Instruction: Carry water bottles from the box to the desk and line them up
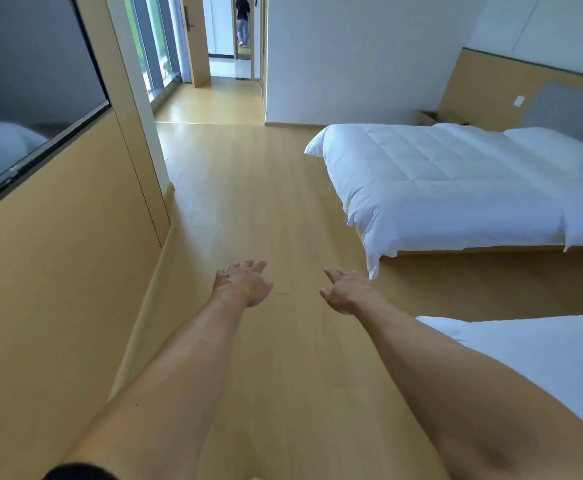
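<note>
Reaching out over the wooden floor with nothing in either palm, I have my left hand spread loose, fingers fanned and slightly curled, and my right hand just as slack and wide, thumb apart from the fingers. The two hands hang near each other above the floor, not touching, both arms stretched ahead of me.

I judge this to be the empty-handed leg of the job, on my way to fetch a load. No water bottle shows anywhere in this view, and I see no desk either, so I cannot say how the bottles look or how many stand lined up. A small open cardboard box sits beyond the far bed, against the wall panel at its head; whether it is the bottle box I cannot tell, as its inside is hidden.

Nearer than the far bed, a second white bed edges in beside my right arm. Left of the far bed, across the floor, a dark screen hangs on the wood-panelled wall, and further on a doorway shows another person standing.

The next move calls for finding the box, then closing each hand round a bottle.
</note>
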`<move>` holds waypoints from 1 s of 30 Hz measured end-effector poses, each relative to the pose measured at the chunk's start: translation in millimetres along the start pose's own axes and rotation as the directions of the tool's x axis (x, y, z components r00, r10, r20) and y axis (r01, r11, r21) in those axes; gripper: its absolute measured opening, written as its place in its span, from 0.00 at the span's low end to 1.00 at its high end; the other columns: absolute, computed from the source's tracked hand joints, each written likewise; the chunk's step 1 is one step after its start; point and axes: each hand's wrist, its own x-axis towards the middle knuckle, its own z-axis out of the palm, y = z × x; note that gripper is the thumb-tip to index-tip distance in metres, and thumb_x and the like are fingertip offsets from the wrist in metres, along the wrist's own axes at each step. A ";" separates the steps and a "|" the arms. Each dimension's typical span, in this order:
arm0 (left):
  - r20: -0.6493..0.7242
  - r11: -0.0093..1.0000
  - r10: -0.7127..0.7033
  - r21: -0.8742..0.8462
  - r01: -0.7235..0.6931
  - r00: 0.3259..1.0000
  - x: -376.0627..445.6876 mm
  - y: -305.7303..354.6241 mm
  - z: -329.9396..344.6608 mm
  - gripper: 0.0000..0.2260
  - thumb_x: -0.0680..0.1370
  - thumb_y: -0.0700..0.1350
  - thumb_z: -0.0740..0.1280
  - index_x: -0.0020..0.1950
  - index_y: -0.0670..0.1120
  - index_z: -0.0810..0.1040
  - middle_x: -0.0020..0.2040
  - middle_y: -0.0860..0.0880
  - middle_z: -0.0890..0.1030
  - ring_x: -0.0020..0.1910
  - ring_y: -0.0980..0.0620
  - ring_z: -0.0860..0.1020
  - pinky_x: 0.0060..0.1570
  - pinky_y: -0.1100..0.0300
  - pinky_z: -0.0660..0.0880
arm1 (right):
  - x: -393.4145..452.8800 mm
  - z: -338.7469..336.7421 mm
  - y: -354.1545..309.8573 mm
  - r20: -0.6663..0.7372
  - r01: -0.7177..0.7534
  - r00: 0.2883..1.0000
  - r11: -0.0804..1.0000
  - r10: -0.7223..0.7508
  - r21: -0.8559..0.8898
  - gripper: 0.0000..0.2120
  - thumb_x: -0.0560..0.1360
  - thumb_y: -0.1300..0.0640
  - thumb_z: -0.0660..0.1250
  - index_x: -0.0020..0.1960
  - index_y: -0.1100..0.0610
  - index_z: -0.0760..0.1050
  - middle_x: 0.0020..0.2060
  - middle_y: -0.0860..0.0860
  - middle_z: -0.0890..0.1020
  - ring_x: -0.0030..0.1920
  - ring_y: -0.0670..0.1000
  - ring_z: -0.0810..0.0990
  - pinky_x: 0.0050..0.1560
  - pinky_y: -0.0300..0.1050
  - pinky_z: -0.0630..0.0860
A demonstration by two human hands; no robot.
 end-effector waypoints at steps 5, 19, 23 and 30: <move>-0.008 0.998 0.056 -0.003 -0.056 0.998 73.5 -18.7 -37.3 0.27 0.83 0.58 0.55 0.82 0.55 0.55 0.82 0.51 0.57 0.79 0.47 0.58 0.76 0.47 0.58 | 59.0 -40.3 -30.1 -0.041 -0.016 0.999 1.000 0.017 0.008 0.29 0.83 0.41 0.52 0.81 0.47 0.50 0.80 0.49 0.56 0.78 0.56 0.56 0.75 0.56 0.59; 0.023 0.997 0.069 0.032 -0.070 0.997 260.7 -46.0 -86.3 0.27 0.83 0.58 0.55 0.81 0.56 0.55 0.82 0.51 0.56 0.80 0.47 0.57 0.76 0.45 0.57 | 240.7 -99.6 -53.4 -0.045 -0.038 0.998 0.997 0.041 0.060 0.28 0.83 0.42 0.52 0.81 0.47 0.52 0.80 0.51 0.58 0.78 0.56 0.57 0.75 0.56 0.59; 0.005 0.998 0.045 0.035 -0.045 0.999 336.6 -53.8 -114.8 0.26 0.83 0.58 0.54 0.81 0.56 0.55 0.82 0.51 0.55 0.80 0.46 0.57 0.76 0.45 0.56 | 328.7 -127.4 -63.6 -0.064 -0.005 0.998 0.997 0.010 0.083 0.28 0.83 0.42 0.52 0.80 0.47 0.53 0.79 0.50 0.60 0.77 0.56 0.59 0.74 0.54 0.60; -0.021 0.998 -0.053 -0.025 0.053 0.998 472.7 -76.8 -183.8 0.26 0.84 0.58 0.54 0.82 0.56 0.54 0.82 0.51 0.54 0.80 0.47 0.56 0.77 0.45 0.55 | 479.9 -198.5 -90.2 -0.049 0.052 0.998 0.996 -0.049 0.077 0.28 0.82 0.41 0.53 0.80 0.46 0.53 0.78 0.51 0.61 0.77 0.56 0.59 0.75 0.55 0.61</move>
